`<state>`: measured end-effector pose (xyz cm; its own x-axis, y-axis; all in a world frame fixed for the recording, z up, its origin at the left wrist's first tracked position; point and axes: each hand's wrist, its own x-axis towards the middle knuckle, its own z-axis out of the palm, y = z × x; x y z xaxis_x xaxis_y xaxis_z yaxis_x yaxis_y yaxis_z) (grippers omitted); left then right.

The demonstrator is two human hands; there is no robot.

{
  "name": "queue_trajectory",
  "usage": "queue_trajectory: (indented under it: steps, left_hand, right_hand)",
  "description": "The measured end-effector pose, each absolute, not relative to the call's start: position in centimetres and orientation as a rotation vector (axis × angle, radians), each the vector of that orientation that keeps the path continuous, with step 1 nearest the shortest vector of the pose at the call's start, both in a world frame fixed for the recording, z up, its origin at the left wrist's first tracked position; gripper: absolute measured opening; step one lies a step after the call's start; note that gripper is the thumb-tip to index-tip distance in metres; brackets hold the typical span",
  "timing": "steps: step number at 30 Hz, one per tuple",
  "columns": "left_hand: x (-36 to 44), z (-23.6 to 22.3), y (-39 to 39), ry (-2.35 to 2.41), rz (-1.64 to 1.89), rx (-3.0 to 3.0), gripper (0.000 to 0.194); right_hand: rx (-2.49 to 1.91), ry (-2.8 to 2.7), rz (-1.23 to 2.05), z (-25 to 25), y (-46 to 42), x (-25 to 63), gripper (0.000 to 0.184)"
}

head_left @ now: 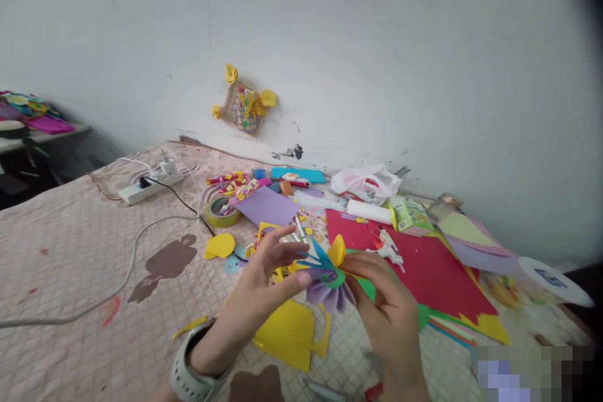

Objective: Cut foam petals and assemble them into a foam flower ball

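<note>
A craft flower [333, 279] with folded purple petals, blue pointed petals, a yellow petal and a green centre is held up in front of me between both hands. My right hand [384, 301] pinches its right edge near the yellow petal. My left hand [268, 279], with a white watch on the wrist, has its thumb against the purple petals and its fingers curved around the blue ones; part of the grip is hidden. Below lies a cut yellow sheet [287, 333] with scraps around it.
A white glue gun [389, 246] rests on a large red sheet [428, 273] at the right. Left of centre are a tape roll [222, 217], a purple sheet [267, 204] and yellow pieces [220, 246]. A power strip [151, 188] with trailing cables lies farther left.
</note>
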<state>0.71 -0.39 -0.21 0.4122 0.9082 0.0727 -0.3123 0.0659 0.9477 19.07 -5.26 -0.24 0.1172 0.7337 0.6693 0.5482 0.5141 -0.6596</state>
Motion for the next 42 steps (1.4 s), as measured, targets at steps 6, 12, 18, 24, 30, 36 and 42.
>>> queue_trajectory:
  steps: [6, 12, 18, 24, 30, 36, 42]
  left_hand:
    - [0.2, 0.2, -0.9, 0.744, 1.440, 1.453, 0.008]
    - [0.3, 0.3, -2.0, 0.721, 1.623, 1.710, 0.019]
    - [0.6, 0.5, -2.1, 0.695, 1.644, 1.825, 0.027]
    - [0.4, 0.4, -2.3, 0.718, 1.624, 1.883, 0.030]
    - [0.3, 0.7, -2.1, 0.752, 1.603, 1.902, 0.020]
    - [0.2, 0.8, -2.0, 0.738, 1.626, 1.936, 0.023]
    - [0.2, 0.4, -1.6, 0.679, 1.709, 1.993, 0.020]
  right_hand:
    - [-1.144, -1.510, 0.167, -0.7, -5.4, 19.6, 0.021]
    - [-1.152, -1.519, 0.150, -0.7, -5.7, 19.6, 0.018]
    - [-1.137, -1.530, 0.149, -0.4, -5.8, 19.3, 0.018]
    - [-1.111, -1.547, 0.177, -0.3, -5.8, 19.0, 0.022]
    - [-1.099, -1.512, 0.195, -0.6, -5.6, 18.9, 0.023]
    - [-1.076, -1.421, 0.190, -1.1, -5.7, 18.8, 0.026]
    - [-1.027, -1.449, 0.188, -1.1, -5.7, 18.9, 0.031]
